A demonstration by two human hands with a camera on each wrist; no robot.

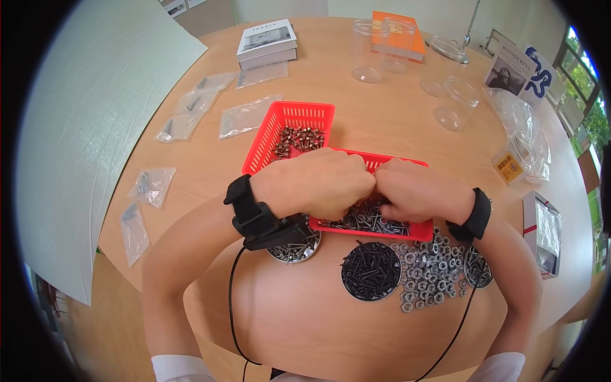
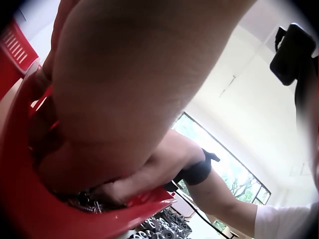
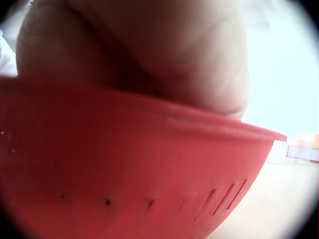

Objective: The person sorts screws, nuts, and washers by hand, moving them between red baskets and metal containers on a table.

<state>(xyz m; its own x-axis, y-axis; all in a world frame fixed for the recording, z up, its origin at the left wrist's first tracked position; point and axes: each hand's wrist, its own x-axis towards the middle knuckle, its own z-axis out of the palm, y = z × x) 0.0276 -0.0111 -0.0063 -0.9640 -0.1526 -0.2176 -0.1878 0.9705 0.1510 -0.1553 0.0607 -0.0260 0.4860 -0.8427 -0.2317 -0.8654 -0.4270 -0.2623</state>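
The left hand [image 1: 318,184] and the right hand [image 1: 417,191] meet knuckle to knuckle over the near red basket [image 1: 382,230], both with fingers curled down into the pile of dark screws [image 1: 369,219] lying in it. Whether either hand pinches a screw I cannot tell, since the fingertips are hidden; the left wrist view shows only that fingers reach the screws [image 2: 87,203] at the basket's bottom.

At 11 o'clock from the hands a second red basket [image 1: 299,118] touches the first and holds lighter screws [image 1: 299,139]. At 6 o'clock, on the desk [image 1: 299,318], sits a round dish of black screws [image 1: 371,271], with a heap of nuts [image 1: 429,267] just beside it at 4 o'clock and a dish of silvery screws [image 1: 296,249] at 7 o'clock. Small plastic bags [image 1: 245,116] lie at 10 o'clock, clear jars [image 1: 368,51] at 1 o'clock, a book [image 1: 267,41] at 12 o'clock.
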